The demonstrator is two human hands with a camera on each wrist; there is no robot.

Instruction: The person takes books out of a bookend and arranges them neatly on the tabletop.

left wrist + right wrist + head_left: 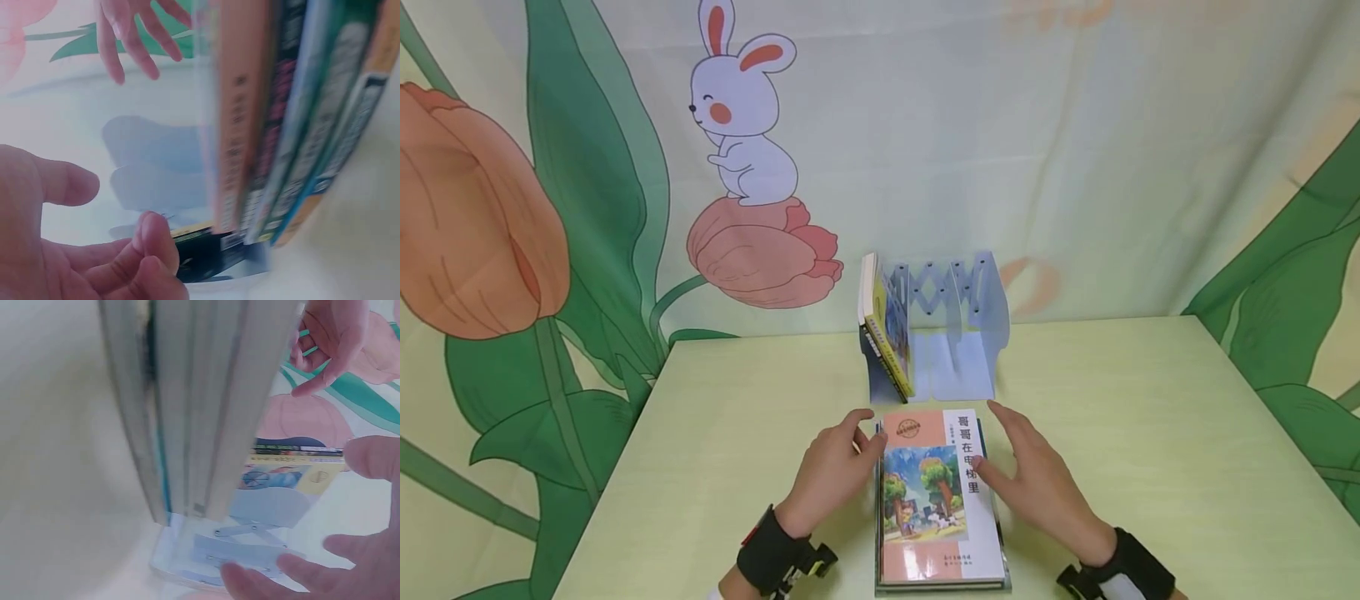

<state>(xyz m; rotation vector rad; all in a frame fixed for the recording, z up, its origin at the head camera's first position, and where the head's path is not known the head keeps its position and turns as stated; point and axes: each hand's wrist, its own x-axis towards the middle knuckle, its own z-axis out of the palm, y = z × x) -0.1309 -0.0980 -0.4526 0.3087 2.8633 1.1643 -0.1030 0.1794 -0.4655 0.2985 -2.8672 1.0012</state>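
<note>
A stack of several books point(925, 517) lies on the table, the top one with a pink and white cover and a picture of trees. Their printed spines point(281, 137) show in the left wrist view, their page edges point(194, 412) in the right wrist view. My left hand point(831, 475) hovers beside the stack's upper left edge, fingers loosely bent and holding nothing. On the other side my right hand point(1045, 492) is spread, its thumb over the cover's right part in the head view. The right wrist view shows its fingers point(312, 572) apart from the pages.
Behind the stack stands a blue expandable book rack point(962, 367). A few books point(886, 333) lean against its left end. The pale green table point(1150, 417) reaches a curtain point(1112, 167) printed with a rabbit and tulips.
</note>
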